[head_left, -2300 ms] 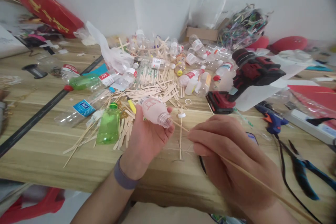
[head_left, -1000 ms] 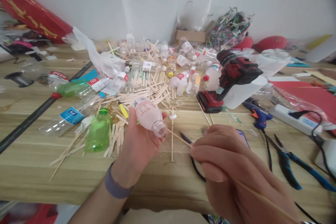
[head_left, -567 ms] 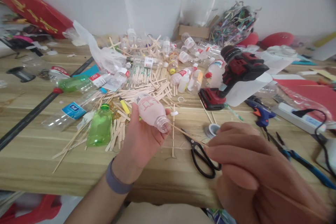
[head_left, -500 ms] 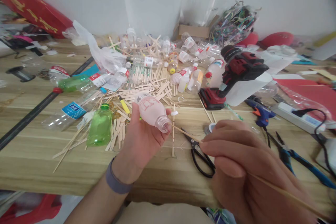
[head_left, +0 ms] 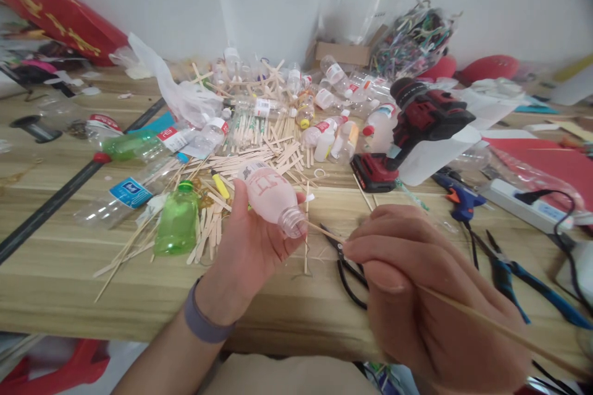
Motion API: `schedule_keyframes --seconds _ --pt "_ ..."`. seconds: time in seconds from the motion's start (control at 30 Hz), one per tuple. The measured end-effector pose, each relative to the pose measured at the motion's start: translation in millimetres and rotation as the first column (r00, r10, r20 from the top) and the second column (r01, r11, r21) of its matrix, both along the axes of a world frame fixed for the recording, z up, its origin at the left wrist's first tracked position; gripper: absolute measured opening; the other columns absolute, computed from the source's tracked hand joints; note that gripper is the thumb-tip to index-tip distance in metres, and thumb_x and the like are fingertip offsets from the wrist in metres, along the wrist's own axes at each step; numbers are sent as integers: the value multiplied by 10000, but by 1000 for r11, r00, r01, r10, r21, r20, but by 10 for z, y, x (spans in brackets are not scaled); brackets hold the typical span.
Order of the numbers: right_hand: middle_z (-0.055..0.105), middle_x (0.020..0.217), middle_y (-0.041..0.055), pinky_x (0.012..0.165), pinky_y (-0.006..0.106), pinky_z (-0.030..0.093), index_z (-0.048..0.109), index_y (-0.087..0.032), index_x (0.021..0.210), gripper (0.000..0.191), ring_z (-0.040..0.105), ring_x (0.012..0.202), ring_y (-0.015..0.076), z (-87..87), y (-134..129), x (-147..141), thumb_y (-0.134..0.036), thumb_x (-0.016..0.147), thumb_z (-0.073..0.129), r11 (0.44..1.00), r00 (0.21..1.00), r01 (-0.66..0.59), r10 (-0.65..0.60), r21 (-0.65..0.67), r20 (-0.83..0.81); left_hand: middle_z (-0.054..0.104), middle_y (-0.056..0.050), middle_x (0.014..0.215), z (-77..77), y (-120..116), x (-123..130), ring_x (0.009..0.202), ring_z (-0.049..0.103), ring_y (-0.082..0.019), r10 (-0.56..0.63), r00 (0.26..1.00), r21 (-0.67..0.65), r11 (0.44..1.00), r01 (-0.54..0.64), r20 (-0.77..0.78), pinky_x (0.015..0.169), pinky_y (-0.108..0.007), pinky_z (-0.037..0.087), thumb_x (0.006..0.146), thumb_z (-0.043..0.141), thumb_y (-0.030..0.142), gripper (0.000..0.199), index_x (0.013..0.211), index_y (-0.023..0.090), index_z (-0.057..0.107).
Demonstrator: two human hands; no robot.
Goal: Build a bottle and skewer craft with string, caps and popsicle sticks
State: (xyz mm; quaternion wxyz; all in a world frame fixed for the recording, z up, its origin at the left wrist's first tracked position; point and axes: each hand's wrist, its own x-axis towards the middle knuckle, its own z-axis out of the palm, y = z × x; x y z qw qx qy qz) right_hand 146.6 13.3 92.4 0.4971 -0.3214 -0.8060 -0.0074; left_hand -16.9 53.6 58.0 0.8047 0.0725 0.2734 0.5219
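Observation:
A small clear plastic bottle (head_left: 269, 192) with pinkish lettering lies tilted in my left hand (head_left: 252, 253), its open neck pointing down to the right. My right hand (head_left: 421, 284) pinches a long thin wooden stick (head_left: 491, 324); the stick's tip is at the bottle's mouth, and whether it reaches inside is hard to tell. Beneath the stick lie black-handled scissors (head_left: 349, 274), partly hidden by my right hand. A green bottle (head_left: 176, 220) stands left of my left hand, near scattered flat wooden sticks (head_left: 210, 231).
A red and black drill (head_left: 412, 129) stands at centre right. Beyond it are a blue glue gun (head_left: 463, 200), a power strip (head_left: 528, 203) and blue-handled pliers (head_left: 532, 284). Several plastic bottles (head_left: 333, 74) cover the back, and a dark bar (head_left: 50, 210) crosses the left.
My right hand has moved left and slightly up with the stick, closer to the bottle. The bottle and my left fingers have shifted slightly right and down.

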Motion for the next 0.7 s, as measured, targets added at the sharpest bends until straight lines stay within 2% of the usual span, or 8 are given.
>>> schedule_keyframes --seconds 0.17,0.4,0.57,0.7 --pt "632 770 45 690 374 505 599 -162 887 185 614 739 187 14 -39 26 -185 992 448 999 1000 13 -13 -49 8 755 -121 777 -12 8 6 565 720 -199 9 1000 -29 1000 -9 2 481 -283 599 960 131 611 696 917 150 651" --pt "645 686 18 606 352 528 577 -205 832 184 633 641 177 130 -12 45 -172 973 465 998 993 50 -46 -34 111 747 -112 772 -1 -7 17 556 710 -188 -7 1000 -36 999 6 -23 488 -274 598 966 136 602 685 913 147 647" --pt "641 696 8 627 368 508 544 -224 849 186 620 643 173 76 -8 44 -158 972 421 994 992 86 -80 -62 102 740 -111 799 -5 -5 21 571 705 -184 -8 1000 -31 999 7 -24 492 -278 600 966 132 600 666 945 159 631" --pt "630 706 -12 658 358 492 526 -229 873 153 610 648 157 23 -12 43 -166 973 430 995 992 97 -95 -26 81 742 -110 798 9 -2 27 575 705 -178 -2 999 -23 1000 1 -46 503 -269 600 984 126 559 645 947 159 631"
